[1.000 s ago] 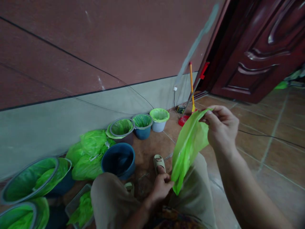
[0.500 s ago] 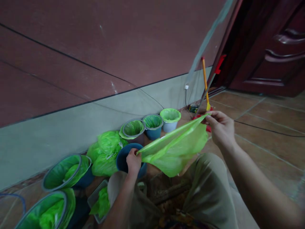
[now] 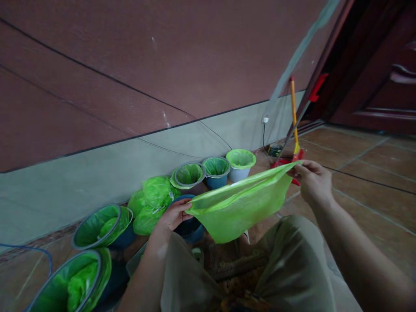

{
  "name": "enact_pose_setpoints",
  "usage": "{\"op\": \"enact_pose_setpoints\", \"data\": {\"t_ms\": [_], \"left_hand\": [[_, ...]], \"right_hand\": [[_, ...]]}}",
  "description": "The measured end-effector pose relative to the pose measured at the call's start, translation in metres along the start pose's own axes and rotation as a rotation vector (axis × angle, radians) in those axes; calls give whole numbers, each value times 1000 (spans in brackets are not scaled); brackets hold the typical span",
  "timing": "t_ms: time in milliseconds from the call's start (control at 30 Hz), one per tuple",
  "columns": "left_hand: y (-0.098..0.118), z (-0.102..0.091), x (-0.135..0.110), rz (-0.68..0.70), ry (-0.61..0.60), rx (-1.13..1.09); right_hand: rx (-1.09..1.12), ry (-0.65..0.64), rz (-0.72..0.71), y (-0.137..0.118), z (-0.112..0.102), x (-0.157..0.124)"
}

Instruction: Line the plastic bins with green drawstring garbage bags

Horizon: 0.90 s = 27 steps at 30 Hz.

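I hold a thin green plastic bag [image 3: 238, 208] stretched out in front of my knees. My left hand [image 3: 173, 214] pinches its left corner, just above an unlined blue bucket [image 3: 191, 229]. My right hand [image 3: 313, 182] pinches the bag's right top corner, higher up near the red mop base [image 3: 286, 164]. The bag's top edge runs taut between both hands and its body sags below.
Along the wall stand several small buckets lined with green bags [image 3: 216, 171], two large lined tubs [image 3: 100, 225] at the left, and a heap of full green bags [image 3: 152, 203]. A yellow-handled mop [image 3: 293, 112] leans by the dark wooden door [image 3: 383, 73]. A black cable [image 3: 367, 177] crosses the tiled floor.
My left hand rose from my lap to the bag's left corner and pulled it out wide. The bag went from hanging limp to stretched between both hands. The view turned left.
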<state>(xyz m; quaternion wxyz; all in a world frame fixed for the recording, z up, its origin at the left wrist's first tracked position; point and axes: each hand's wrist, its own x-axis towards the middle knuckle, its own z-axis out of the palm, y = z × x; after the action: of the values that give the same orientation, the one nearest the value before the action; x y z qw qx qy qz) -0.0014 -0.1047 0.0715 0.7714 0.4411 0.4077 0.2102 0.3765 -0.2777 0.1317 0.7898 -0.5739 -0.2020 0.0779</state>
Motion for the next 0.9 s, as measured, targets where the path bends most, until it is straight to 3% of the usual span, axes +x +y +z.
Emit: {"op": "enact_pose_setpoints", "data": {"t_ms": [200,300,367,533,633,767,900], "left_hand": [[-2,4,-9,35,-32,-56],[-8,7,-6,73,8,-12],[-12,8,0,114,114,67],[-18,5,21,262,554,495],[-13,2,29,312,663,640],[1,-4,27,88,501,402],[19,-13,18,12,318,262]], "right_hand": [[-18,47,47,2,-1,-2],[-16,34,47,5,-4,-2],[-8,32,50,7,-7,-1],[-12,-20,57,14,-11,-4],[-19,-64,69,19,-8,-9],[-67,-25,147,21,-3,-11],[-66,-42,233,19,-1,-6]]}}
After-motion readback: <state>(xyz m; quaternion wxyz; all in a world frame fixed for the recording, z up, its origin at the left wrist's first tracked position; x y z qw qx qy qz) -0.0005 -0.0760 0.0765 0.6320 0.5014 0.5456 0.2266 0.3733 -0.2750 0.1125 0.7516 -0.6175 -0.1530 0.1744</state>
